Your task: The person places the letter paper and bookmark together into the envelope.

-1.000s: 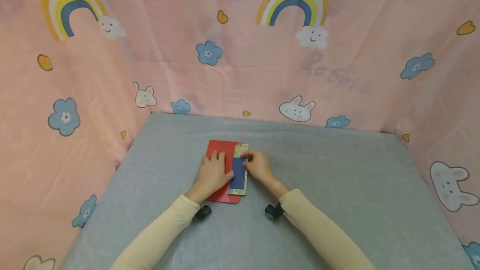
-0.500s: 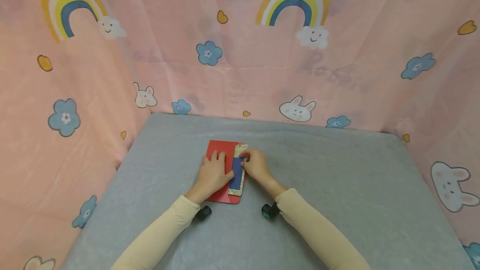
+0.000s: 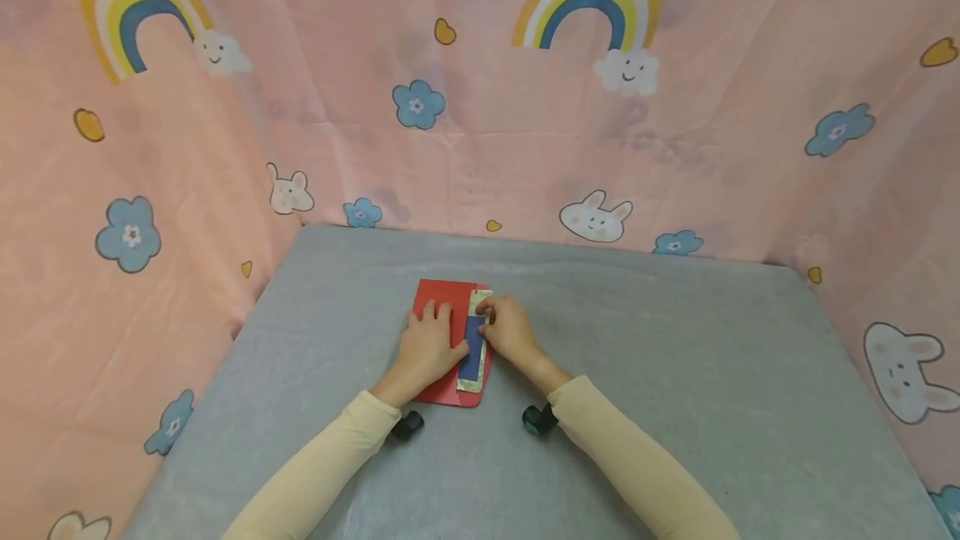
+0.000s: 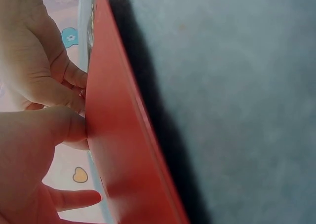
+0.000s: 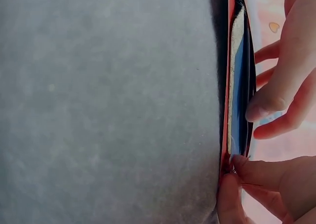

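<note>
A red paper envelope [image 3: 450,290] lies on the grey table, its open side facing right. Partway inside it is a narrow blue card [image 3: 472,348] with a pale patterned border. My left hand [image 3: 429,353] rests on the envelope with fingers spread, and its thumb reaches the opening's edge. At the card's right edge, my right hand [image 3: 514,330] pinches it between thumb and fingers. The right wrist view looks into the slit, where the card's pale edge [image 5: 236,41] shows between the envelope's two sides. In the left wrist view the envelope [image 4: 118,130] hides most fingertips.
Grey cloth covers the table [image 3: 675,390]. A pink printed curtain [image 3: 480,157] hangs around its back and sides. Dark wrist cameras [image 3: 408,425] sit under both cream sleeves [image 3: 322,465].
My right hand has shifted slightly left, and the card has slid left with it, so less of its right side shows past the envelope. My left hand has stayed put.
</note>
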`<state>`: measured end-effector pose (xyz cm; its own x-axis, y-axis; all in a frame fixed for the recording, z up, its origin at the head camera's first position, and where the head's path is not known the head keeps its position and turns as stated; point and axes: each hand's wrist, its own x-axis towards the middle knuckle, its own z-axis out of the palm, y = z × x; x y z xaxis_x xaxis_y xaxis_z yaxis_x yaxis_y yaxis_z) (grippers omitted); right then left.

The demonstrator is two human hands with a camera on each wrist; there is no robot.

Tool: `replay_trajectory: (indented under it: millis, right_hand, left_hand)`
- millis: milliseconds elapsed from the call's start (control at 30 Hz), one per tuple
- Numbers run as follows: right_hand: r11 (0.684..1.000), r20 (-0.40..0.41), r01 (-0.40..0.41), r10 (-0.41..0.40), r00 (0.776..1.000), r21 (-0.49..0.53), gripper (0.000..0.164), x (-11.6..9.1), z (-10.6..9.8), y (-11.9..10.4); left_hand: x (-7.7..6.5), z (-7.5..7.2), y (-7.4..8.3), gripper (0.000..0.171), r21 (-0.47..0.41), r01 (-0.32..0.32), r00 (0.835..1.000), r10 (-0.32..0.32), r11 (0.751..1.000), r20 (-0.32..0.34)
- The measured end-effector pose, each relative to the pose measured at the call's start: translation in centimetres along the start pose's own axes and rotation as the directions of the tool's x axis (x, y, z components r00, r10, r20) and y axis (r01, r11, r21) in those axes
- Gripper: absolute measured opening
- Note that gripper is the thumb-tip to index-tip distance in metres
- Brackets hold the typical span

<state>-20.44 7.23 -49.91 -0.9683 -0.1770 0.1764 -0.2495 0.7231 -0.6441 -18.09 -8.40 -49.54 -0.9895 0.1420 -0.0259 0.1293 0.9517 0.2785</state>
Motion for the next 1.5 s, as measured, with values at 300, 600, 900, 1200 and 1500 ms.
replay_trajectory:
  millis: [300, 600, 900, 1200, 1500]
  right_hand:
    - [0.971, 0.067, -0.149, 0.138, 0.988, 0.188, 0.016, 0.3, -0.3, 1.2]
    - [0.977, 0.053, -0.138, 0.131, 0.99, 0.159, 0.021, 0.6, -1.6, 2.8]
    - [0.983, 0.07, -0.125, 0.116, 0.991, 0.133, 0.016, 0.6, -1.6, 3.3]
    - [0.985, 0.119, -0.124, 0.109, 0.987, 0.121, 0.014, 0.3, -1.6, 3.0]
    - [0.985, 0.194, -0.112, 0.085, 0.977, 0.133, 0.025, 0.2, -2.0, 3.3]
  left_hand:
    - [0.0, 0.2, 0.0, 0.071, 0.009, 0.001, 1.0, -0.001, 1.0, 0.001]
    - [-0.1, 0.1, 0.0, 0.071, -0.002, 0.002, 1.0, -0.002, 1.0, -0.004]
    - [0.0, 0.2, -0.1, 0.072, -0.004, 0.006, 1.0, -0.006, 1.0, 0.013]
    - [-0.1, 0.0, 0.0, 0.072, 0.0, 0.009, 1.0, -0.009, 1.0, 0.013]
    - [0.1, 0.1, 0.0, 0.072, 0.009, 0.016, 1.0, -0.017, 1.0, 0.012]
